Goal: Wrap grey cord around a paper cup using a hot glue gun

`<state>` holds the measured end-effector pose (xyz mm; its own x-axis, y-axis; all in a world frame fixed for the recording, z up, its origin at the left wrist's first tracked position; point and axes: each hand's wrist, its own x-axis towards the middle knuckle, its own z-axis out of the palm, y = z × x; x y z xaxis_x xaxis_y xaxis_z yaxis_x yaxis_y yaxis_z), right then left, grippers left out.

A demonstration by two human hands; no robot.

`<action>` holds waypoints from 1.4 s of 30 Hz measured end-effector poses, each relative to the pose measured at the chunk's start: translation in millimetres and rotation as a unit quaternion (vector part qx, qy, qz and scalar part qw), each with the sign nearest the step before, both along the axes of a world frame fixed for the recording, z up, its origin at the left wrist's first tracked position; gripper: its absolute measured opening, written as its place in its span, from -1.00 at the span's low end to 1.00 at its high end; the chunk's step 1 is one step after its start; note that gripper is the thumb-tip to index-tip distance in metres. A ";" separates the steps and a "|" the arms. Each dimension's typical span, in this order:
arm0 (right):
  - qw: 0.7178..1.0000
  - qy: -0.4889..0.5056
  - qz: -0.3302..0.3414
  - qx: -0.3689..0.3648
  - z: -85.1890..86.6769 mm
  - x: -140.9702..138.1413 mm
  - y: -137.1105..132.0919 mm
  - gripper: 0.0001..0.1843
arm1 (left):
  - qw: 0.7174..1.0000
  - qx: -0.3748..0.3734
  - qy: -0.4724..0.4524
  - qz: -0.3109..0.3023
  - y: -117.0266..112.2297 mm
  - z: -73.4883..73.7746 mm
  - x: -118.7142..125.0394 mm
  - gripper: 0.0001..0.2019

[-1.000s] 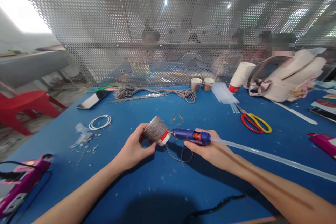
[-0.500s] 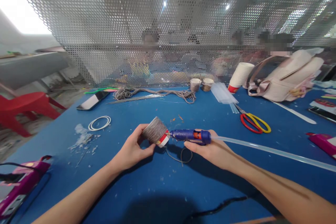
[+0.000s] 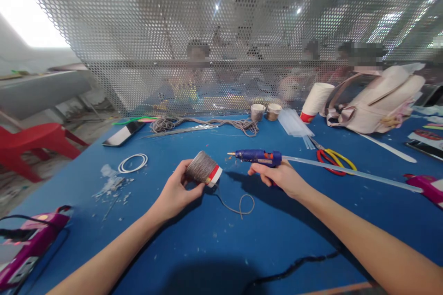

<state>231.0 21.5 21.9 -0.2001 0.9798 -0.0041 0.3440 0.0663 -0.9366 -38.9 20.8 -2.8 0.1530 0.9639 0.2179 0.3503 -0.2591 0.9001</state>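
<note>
My left hand (image 3: 182, 190) is wrapped round a paper cup (image 3: 203, 168) wound with grey cord, tilted on its side above the table. A red and white band of the cup shows bare at its right end. From there a loose tail of grey cord (image 3: 246, 212) curls down onto the table. In my right hand (image 3: 282, 177) is a blue glue gun (image 3: 258, 157), its brass tip pointing left and apart from the cup. A long clear glue stick (image 3: 346, 169) sticks out of the gun's back.
A perforated metal screen (image 3: 155, 55) edges the blue table. Behind the hands lie grey cord (image 3: 166, 123), two wrapped cups (image 3: 258, 112), stacked paper cups (image 3: 316, 101) and scissors (image 3: 334, 161). A pink bag (image 3: 377, 101) stands right; a purple power strip (image 3: 31, 249) is at left.
My right hand has drawn the glue gun up and to the right, so its tip has left the cup. My left hand has turned the cup slightly.
</note>
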 end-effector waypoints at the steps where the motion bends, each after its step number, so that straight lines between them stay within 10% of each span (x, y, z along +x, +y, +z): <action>1: 1.000 -0.003 -0.007 0.009 -2.6 0.1 5.4 -0.62 | 1.000 -0.002 -0.003 0.003 0.7 -0.3 0.6 -0.58; 15: 0.987 -0.137 -0.042 0.069 -27.7 -31.1 94.6 -0.76 | 0.999 0.004 0.048 0.017 -0.6 -0.9 6.3 -0.55; 30: 0.957 -0.196 -0.149 0.150 -17.5 -1.3 52.7 -0.70 | 0.996 0.003 0.068 0.050 -8.5 9.6 15.6 -0.56; 37: 0.997 0.069 -0.017 0.031 -5.5 -40.9 -0.3 -0.74 | 0.996 0.027 0.068 0.060 -15.7 11.1 21.5 -0.57; 42: 0.963 0.241 0.053 -0.104 -19.7 -79.0 -11.3 -0.50 | 0.989 0.077 0.112 0.066 -19.3 6.8 19.7 -0.60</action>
<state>152.0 10.1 2.2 -0.3266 0.9419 -0.0791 -0.1334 -0.1288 -0.9827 -19.2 1.5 4.1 0.0896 0.9368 0.3382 0.5753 -0.3259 0.7502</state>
